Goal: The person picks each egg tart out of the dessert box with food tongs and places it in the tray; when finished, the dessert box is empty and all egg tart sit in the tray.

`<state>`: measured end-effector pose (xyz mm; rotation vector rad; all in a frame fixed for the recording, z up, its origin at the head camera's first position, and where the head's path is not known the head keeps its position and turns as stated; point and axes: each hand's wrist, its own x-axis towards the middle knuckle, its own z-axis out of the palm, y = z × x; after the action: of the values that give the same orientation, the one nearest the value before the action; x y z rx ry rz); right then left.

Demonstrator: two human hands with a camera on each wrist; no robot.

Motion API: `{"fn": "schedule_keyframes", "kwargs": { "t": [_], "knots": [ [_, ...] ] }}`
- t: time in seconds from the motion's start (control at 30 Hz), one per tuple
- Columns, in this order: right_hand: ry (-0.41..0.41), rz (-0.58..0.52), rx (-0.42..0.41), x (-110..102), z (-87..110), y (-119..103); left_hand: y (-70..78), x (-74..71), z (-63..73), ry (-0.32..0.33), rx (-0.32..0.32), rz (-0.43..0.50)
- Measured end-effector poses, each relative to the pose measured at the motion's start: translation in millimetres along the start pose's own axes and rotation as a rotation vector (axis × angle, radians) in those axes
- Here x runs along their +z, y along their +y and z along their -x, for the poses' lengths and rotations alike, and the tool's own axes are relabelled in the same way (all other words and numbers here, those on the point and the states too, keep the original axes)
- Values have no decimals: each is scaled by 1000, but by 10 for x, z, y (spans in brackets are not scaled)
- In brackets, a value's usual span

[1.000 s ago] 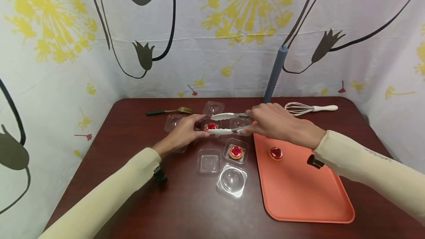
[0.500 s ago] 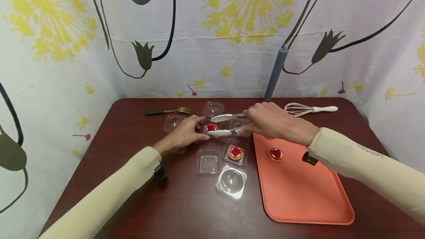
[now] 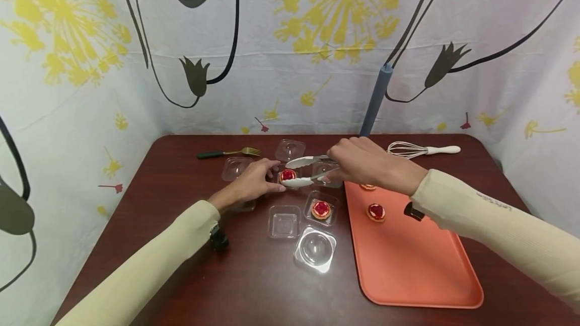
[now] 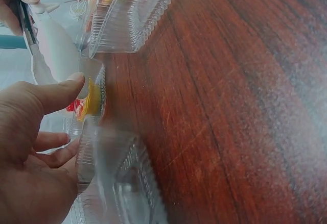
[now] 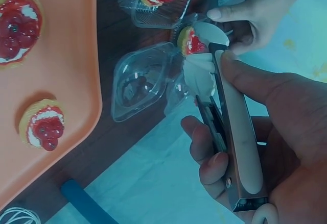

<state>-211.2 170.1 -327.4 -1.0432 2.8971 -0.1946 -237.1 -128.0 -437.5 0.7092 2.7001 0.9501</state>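
My right hand [image 3: 360,162] grips a pair of tongs [image 5: 237,127] with white scalloped heads. The heads stand spread on either side of a small red-topped fruit tart [image 3: 288,174], which sits in a clear plastic container [image 4: 101,76]. Around that container's left side is my left hand [image 3: 254,181], thumb at the near rim and fingers at the far side. In the right wrist view the tart [image 5: 187,40] shows between the tong heads. Part of the container is hidden behind the tongs and left hand.
An orange tray [image 3: 417,265] bears tarts [image 3: 376,212] at right. Nearer stand a container with a tart [image 3: 321,210], another container [image 3: 284,222] and a domed lid [image 3: 315,249]. Behind are a fork [image 3: 231,153], a whisk [image 3: 423,150] and a blue stick [image 3: 377,99].
My right hand and the tongs have shifted slightly left, and more of the far tart on the tray shows. The left hand stays nearly still.
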Motion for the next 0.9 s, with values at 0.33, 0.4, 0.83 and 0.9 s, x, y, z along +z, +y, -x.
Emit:
{"fn": "schedule_keyframes", "kwargs": {
  "t": [0.33,0.4,0.83,0.9],
  "knots": [
    [-19,21,-3,2,-36,-53,-153,45,-65,-7,28,2],
    [-17,30,-2,15,-38,-64,-214,76,-101,-4,35,10],
    [80,100,-9,31,106,-88,-577,278,-295,25,64,-49],
    [86,98,0,6,159,-73,-584,282,-294,23,60,-49]
  ]
}}
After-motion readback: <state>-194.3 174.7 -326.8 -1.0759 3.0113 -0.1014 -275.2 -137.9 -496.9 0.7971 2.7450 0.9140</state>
